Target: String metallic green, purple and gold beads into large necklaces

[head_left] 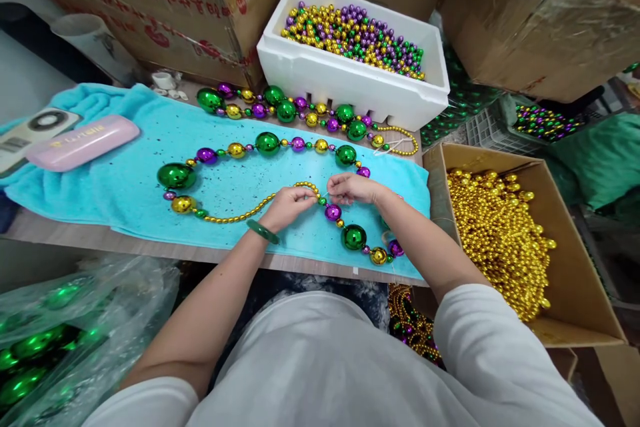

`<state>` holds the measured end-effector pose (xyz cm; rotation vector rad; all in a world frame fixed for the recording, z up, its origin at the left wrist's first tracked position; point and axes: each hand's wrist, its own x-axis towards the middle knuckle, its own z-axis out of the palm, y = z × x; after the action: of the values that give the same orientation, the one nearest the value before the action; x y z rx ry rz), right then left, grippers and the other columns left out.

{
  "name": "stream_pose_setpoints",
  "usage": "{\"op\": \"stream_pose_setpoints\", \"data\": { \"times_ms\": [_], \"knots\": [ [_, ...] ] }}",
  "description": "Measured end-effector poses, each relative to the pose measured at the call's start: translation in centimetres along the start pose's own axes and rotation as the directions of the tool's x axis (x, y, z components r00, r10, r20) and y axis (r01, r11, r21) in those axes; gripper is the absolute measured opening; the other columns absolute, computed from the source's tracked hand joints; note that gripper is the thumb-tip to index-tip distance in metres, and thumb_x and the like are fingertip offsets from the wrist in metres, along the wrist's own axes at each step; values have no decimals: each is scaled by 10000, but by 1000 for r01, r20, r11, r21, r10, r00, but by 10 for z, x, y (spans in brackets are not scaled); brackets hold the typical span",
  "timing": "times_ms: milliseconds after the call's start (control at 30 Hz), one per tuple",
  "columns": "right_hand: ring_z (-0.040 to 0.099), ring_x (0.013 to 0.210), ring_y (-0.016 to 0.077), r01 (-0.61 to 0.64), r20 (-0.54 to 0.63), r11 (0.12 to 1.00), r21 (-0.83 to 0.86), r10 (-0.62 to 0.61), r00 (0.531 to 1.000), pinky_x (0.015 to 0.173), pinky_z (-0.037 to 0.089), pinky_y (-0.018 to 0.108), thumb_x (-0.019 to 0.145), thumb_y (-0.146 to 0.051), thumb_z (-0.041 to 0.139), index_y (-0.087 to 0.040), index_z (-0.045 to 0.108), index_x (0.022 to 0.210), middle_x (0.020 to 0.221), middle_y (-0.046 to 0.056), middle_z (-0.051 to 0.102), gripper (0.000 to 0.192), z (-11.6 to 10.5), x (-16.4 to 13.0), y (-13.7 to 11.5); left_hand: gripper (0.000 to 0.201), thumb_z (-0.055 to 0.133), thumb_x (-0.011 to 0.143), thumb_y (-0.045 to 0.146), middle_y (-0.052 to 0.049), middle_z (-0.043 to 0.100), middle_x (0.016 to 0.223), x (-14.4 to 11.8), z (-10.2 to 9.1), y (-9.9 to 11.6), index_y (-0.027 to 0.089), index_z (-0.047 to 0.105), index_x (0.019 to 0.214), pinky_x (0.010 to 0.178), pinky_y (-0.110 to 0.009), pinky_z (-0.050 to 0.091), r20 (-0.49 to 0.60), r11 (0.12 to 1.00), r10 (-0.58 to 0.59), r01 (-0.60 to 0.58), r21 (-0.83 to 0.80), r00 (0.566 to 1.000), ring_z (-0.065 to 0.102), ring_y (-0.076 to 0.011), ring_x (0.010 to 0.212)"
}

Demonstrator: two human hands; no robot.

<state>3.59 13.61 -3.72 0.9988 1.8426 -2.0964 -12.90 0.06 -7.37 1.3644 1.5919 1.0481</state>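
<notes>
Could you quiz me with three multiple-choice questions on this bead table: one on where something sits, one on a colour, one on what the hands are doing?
1. Where does the pink case lie?
A. on the blue towel's left end
B. inside the white foam box
C. in the cardboard box of gold beads

2. What colour is the bangle on the left wrist?
A. red
B. green
C. silver

3. What are the left hand and right hand doing?
A. resting flat, apart
B. both inside a box
C. pinching the bead strand close together

Answers: 1 A, the case rests on the blue towel near its left edge. 2 B, the bangle shows glossy green. 3 C, both sets of fingertips meet on the bead strand at the towel's middle.
</notes>
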Motion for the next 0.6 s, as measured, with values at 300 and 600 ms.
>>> {"op": "stream_pose_setpoints", "data": {
  "times_ms": [300,600],
  "knots": [
    [522,620,120,-4,-120,779,-627,-92,989,565,357,211,656,-118,623,-152,664,592,581,-13,612,83,-2,-1,-19,233,486,835,299,-18,716,824,-4,8,6,212,698,792,725,-273,431,93,958,67,-90,272,993,624,-173,775],
    [495,606,118,-90,-288,758,-646,-133,948,547,335,217,682,-152,592,-127,689,667,559,-19,546,102,14,19,3,236,487,853,262,-85,724,840,-18,15,0,210,717,852,676,-314,407,-22,847,-27,35,531,999,635,-243,777]
  ]
}}
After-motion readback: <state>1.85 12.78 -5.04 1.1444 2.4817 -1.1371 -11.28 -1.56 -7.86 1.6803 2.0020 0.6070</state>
